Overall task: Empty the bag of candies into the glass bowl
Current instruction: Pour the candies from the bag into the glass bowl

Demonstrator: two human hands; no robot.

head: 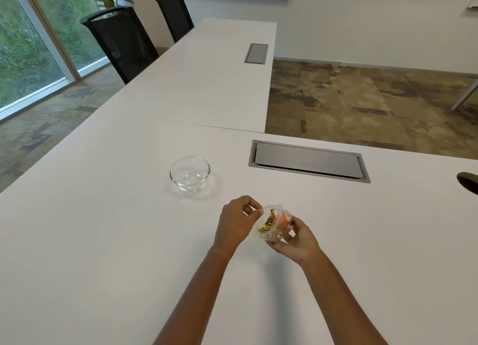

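Observation:
A small clear plastic bag of candies [274,222], with gold and orange wrappers showing through it, is held just above the white table [103,241]. My right hand [297,240] cups the bag from below and behind. My left hand [236,222] pinches the bag's top edge at its left side. The glass bowl [189,173] stands empty on the table, beyond and to the left of both hands, apart from them.
A grey cable hatch [309,160] is set into the table right of the bowl, and a round cable hole [469,182] lies at the far right edge. A second table section with another hatch [256,53] extends ahead. Two black chairs [121,41] stand at the left.

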